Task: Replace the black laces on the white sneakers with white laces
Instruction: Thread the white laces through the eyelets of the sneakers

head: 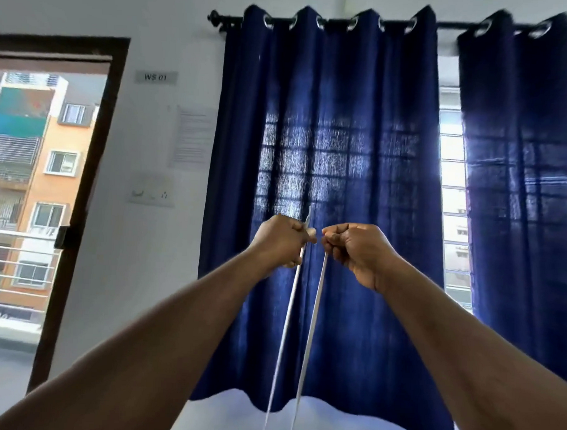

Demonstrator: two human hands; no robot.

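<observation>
Both my arms are raised in front of me at mid-frame. My left hand (279, 239) pinches one end of a white lace (287, 315), with the tip sticking up above the fingers. My right hand (352, 247) grips the other strand of the white lace just beside it. The two strands hang taut and nearly parallel down to the bottom edge of the view. No sneakers or black laces are in view; whatever the strands lead to lies below the frame.
Dark blue curtains (335, 191) hang on a black rod over a barred window straight ahead. An open doorway (46, 185) to a balcony lies at the left. The white wall carries a "WS 01" sign (155, 77), papers and a switch plate.
</observation>
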